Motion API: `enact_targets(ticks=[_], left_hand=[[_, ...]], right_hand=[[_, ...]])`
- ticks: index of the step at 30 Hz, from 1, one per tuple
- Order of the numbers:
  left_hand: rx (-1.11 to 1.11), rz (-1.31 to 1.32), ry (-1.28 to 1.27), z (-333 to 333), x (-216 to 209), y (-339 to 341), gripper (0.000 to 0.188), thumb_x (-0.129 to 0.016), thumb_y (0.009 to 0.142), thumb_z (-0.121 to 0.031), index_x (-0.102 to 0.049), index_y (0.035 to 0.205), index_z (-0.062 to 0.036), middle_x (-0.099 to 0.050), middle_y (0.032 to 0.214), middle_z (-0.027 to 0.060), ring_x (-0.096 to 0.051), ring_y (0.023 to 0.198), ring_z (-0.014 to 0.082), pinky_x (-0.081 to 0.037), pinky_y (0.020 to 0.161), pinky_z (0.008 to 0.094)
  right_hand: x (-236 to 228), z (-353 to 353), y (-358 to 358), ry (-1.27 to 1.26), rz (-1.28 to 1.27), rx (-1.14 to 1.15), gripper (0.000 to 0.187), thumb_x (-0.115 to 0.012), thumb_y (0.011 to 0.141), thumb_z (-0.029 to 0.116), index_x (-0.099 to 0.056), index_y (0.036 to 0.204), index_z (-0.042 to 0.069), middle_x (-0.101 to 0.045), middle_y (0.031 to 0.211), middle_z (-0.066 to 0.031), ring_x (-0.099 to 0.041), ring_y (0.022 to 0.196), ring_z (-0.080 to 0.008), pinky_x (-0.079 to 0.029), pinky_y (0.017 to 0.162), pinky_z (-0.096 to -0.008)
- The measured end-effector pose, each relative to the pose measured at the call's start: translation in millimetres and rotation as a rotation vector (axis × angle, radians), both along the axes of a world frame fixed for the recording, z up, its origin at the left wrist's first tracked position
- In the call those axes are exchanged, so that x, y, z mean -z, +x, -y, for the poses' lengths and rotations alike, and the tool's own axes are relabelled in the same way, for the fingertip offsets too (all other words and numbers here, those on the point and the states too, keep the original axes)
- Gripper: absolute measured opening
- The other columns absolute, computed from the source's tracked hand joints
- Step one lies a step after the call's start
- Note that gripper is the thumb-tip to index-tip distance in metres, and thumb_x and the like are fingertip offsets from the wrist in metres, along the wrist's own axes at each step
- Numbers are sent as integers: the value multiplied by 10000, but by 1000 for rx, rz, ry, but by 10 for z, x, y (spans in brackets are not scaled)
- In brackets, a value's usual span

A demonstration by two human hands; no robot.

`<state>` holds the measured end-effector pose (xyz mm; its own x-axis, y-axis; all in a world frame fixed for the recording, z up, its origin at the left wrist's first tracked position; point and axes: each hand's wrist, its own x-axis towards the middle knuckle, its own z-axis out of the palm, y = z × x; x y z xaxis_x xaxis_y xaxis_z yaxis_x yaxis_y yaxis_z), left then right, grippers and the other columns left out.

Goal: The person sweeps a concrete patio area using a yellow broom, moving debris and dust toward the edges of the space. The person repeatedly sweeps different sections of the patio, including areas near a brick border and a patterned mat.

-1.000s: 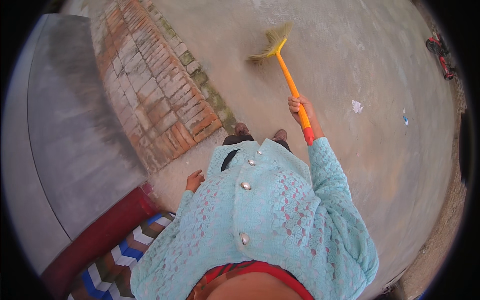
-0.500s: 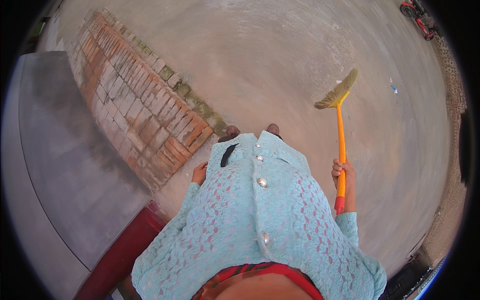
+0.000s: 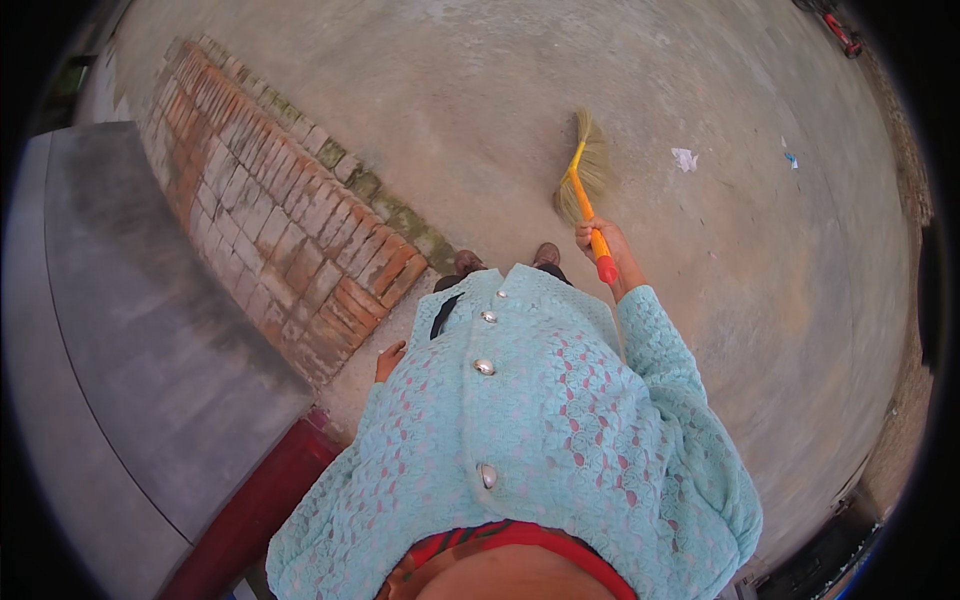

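Observation:
My right hand (image 3: pixel 602 243) is closed round the orange handle of a broom (image 3: pixel 592 165), near its red end cap. The broom reaches forward from my hand. Its yellow-green bristles spread near the concrete floor, a little ahead of my shoes; whether they touch it is hard to see. To the right of the bristles lies a crumpled whitish scrap (image 3: pixel 685 160). My left hand (image 3: pixel 391 360) hangs beside my light blue cardigan (image 3: pixel 530 420), partly covered by it. Its visible fingers are loosely bent, and nothing shows in them.
A low stack of bricks (image 3: pixel 290 220) runs along my left, with a grey flat surface (image 3: pixel 150 330) beyond it. A dark red rounded bar (image 3: pixel 255 500) stands close at lower left. A small blue-white scrap (image 3: pixel 791 160) lies farther right; a red wheeled thing (image 3: pixel 842 35) sits at far right.
My right hand has swung the broom leftward and forward, and its bristles now lie left of the whitish scrap, which shows fully. My left hand has shifted slightly back.

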<state>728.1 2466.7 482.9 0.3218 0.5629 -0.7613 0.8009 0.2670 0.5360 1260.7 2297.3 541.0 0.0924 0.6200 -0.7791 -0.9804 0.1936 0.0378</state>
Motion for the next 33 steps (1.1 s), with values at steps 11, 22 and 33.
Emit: enact_targets(ticks=[11,22,33], left_hand=[[-157,-69,-225,-338,-559,898,447,-518,749,-167,-462,1170,-27,-580,866,52,-563,761,139,-417,582,244],[-65,1,-303,-1002,-59,1485,428,-497,766,-153,-455,1177,-39,-559,937,46,-541,763,132,-405,627,254],[-102,-233,-303,-276,-226,1958,442,-469,749,-128,-451,1189,-86,-550,781,17,-526,677,123,-400,576,284]], right_hand=[[-1005,112,-13,91,412,-33,550,-450,683,-52,-303,1198,73,-415,769,-63,-394,482,-63,-363,399,-172],[-1793,1760,-722,-489,613,388,490,-449,705,-41,-323,1168,60,-439,782,-73,-426,505,-63,-394,411,-174],[-844,4247,167,-701,356,705,148,-440,730,-8,-392,870,-7,-426,612,-30,-432,455,-85,-425,393,-172]])
